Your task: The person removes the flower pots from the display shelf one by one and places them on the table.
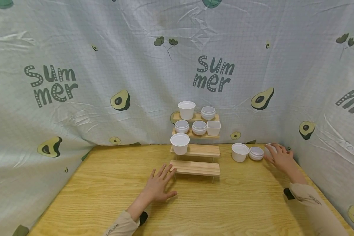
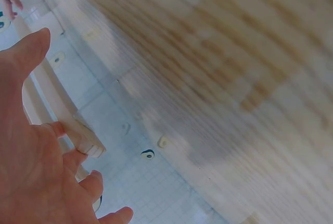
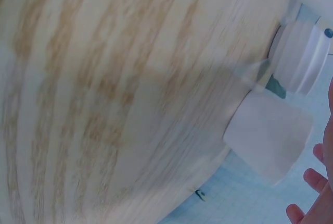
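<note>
My left hand spreads its fingers at the left end of the lowest board of a wooden step stand. In the left wrist view its fingertips overlap the board's end. My right hand reaches over a small white square pot at the table's far right, partly hiding it in the head view. The fingers show beside the pot, not curled round it. A ridged round white pot and a taller white cup stand left of it.
On the stand's upper tiers sit several white pots, among them a tall cup, a square pot and a cup on the third tier. A printed cloth hangs behind and beside the wooden table.
</note>
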Motion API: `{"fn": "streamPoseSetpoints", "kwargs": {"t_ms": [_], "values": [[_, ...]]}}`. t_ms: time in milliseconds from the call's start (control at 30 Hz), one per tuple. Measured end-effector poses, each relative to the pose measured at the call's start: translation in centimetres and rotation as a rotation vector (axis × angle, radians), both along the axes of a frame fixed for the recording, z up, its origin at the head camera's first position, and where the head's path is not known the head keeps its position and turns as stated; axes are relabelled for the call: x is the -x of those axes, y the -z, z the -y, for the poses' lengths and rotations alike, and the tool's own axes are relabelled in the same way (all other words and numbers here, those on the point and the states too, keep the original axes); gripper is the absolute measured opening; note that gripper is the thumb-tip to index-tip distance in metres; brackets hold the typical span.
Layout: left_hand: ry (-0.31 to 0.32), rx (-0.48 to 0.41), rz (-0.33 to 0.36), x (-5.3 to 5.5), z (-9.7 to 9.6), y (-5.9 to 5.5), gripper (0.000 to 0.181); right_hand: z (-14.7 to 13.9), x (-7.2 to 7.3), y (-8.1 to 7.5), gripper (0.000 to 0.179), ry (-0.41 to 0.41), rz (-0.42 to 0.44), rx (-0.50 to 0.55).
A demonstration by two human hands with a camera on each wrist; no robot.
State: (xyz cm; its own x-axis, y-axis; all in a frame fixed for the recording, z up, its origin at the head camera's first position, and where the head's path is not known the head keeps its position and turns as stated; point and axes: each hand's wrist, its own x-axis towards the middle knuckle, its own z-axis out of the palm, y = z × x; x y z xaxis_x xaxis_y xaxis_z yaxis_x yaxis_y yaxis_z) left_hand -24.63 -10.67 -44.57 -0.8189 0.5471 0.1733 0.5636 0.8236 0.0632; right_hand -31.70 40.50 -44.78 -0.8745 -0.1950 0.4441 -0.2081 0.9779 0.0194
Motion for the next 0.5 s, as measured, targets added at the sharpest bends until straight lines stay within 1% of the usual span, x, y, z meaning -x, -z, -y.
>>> {"fn": "streamPoseSetpoints", "kwargs": {"t_ms": [200,500], "values": [[-0.003,-0.002,0.006,0.0,0.0,0.1,0.077,0.5,-0.2,-0.2,0.048,-0.017,-0.017,-0.019],[0.003,-0.004,0.003,0.0,0.0,0.0,0.077,1.5,-0.7,-0.4,0.047,-0.029,-0.08,-0.057]]}}
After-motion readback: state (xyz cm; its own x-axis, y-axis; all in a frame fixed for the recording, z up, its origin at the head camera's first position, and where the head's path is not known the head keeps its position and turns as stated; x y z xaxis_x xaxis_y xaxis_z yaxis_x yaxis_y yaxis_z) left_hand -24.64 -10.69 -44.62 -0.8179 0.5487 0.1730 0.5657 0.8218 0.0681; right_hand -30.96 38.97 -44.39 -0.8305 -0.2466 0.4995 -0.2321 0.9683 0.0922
